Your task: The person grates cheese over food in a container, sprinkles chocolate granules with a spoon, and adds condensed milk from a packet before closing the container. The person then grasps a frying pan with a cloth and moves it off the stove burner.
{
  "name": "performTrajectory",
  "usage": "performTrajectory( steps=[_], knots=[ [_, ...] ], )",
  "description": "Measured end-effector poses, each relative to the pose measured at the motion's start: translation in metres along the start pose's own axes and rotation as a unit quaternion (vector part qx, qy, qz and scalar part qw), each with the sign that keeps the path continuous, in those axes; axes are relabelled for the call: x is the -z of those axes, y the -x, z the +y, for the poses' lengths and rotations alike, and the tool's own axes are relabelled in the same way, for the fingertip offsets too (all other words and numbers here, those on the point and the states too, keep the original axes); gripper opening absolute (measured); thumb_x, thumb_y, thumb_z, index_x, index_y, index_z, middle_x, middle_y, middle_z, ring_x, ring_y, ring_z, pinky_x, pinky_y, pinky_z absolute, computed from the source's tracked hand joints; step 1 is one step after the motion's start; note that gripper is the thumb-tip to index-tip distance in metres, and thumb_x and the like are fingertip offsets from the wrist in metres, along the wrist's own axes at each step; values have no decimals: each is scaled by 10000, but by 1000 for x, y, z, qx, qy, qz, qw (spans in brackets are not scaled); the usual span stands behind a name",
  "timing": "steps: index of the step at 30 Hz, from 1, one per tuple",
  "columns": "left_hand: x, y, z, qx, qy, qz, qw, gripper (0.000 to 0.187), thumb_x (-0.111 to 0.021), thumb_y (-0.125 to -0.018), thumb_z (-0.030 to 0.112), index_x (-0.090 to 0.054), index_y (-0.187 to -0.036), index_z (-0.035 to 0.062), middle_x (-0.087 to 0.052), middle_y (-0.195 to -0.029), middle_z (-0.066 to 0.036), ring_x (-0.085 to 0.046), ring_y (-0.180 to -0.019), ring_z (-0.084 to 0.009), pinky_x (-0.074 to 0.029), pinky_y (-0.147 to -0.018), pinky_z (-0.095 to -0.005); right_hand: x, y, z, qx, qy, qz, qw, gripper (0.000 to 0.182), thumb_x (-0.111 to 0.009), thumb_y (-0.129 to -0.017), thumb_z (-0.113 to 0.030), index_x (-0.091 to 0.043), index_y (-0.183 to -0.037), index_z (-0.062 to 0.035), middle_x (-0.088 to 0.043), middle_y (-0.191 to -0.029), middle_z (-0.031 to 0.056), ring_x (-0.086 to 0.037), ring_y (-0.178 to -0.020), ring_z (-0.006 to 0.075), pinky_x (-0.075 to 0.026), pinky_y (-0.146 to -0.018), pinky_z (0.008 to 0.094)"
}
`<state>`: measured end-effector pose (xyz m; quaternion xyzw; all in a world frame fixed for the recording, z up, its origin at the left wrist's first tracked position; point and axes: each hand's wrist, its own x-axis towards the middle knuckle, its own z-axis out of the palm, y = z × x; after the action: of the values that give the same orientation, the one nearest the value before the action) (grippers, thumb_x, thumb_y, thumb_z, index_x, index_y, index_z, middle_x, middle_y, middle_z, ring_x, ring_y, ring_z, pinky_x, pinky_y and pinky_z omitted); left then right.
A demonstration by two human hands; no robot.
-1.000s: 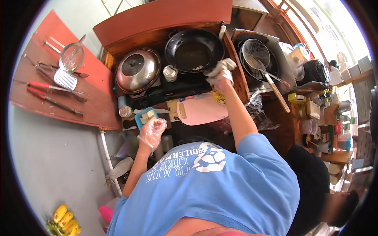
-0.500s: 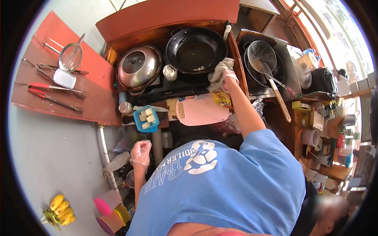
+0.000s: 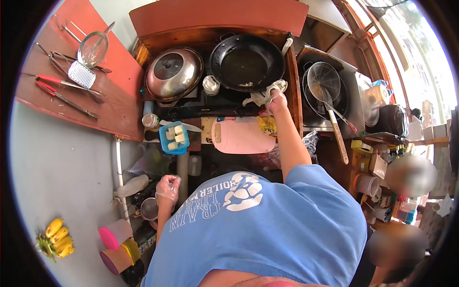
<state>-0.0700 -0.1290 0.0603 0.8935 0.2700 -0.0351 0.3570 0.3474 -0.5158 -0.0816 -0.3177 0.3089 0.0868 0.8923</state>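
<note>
My right hand (image 3: 277,101), in a clear plastic glove, grips a pale cloth (image 3: 262,98) at the lower right rim of a large black wok (image 3: 246,62). A little oil and a few light bits lie in the wok. Away from the stove, near my body, my left hand (image 3: 168,187) is also gloved, with its fingers curled; what they hold, if anything, is hidden. Between the hands lie a pink cutting board (image 3: 244,137) and a blue container (image 3: 182,146) with white blocks (image 3: 177,138). A yellow packet (image 3: 267,126) is beside my right forearm.
A lidded steel pan (image 3: 184,71) and a jar (image 3: 211,85) stand left of the wok. On the right, a mesh strainer (image 3: 324,81) rests over another pan. A knife (image 3: 189,126) lies behind the blue container. Two people are at the lower right.
The view has shifted. My right hand and the cloth have moved along the wok's edge, and the cloth's shape has changed. A second person now shows at the right.
</note>
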Motion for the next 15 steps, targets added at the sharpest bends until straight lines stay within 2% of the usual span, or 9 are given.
performTrajectory(
  steps=[2,7,9,10,11,12,15],
  knots=[
    [1,-2,-4,-35,-27,13,999,255,-731,-864,272,-674,-913,28,-699,-841,-175,-682,-787,-331,-526,-723,-413,1,14,0,32,6,29,999,73,-565,-864,25,-604,-854,-37,-581,-817,76,-568,-726,253,-527,-680,427],
    [6,-6,-7,-19,-8,-9,1000,252,-722,-869,265,-675,-923,24,-698,-865,-178,-683,-780,-332,-529,-726,-408,15,24,-4,79,32,38,996,79,-550,-870,5,-601,-833,-43,-561,-790,66,-554,-727,225,-488,-641,407],
    [7,-7,-6,-30,12,-27,999,248,-715,-873,259,-678,-936,22,-701,-876,-171,-688,-787,-313,-529,-729,-398,15,36,-8,99,35,49,993,59,-554,-874,-17,-602,-848,-39,-574,-813,73,-560,-740,228,-490,-643,432],
    [6,-8,-8,-32,13,-27,999,248,-715,-873,259,-678,-936,22,-701,-876,-171,-688,-787,-313,-529,-729,-398,23,29,-8,121,27,30,992,46,-563,-879,-47,-608,-872,-40,-590,-843,85,-569,-759,243,-498,-672,480],
    [4,-10,-10,-46,25,-32,998,247,-714,-874,254,-677,-942,20,-702,-875,-165,-688,-787,-301,-530,-731,-391,13,48,-15,123,25,32,992,46,-563,-879,-47,-608,-872,-40,-590,-843,85,-569,-759,243,-498,-672,480],
    [3,-12,-11,-61,37,-39,997,246,-713,-874,250,-677,-948,18,-703,-873,-160,-688,-787,-289,-531,-733,-384,-12,91,-27,86,51,74,992,70,-543,-846,-25,-603,-879,-39,-590,-864,89,-580,-782,259,-513,-711,463],
    [0,-16,-6,-78,46,-75,993,242,-714,-872,238,-677,-960,15,-704,-873,-153,-688,-791,-272,-533,-736,-370,33,58,-23,109,19,33,993,129,-528,-832,-23,-618,-923,-40,-616,-910,93,-606,-816,280,-533,-757,446]
  ],
)
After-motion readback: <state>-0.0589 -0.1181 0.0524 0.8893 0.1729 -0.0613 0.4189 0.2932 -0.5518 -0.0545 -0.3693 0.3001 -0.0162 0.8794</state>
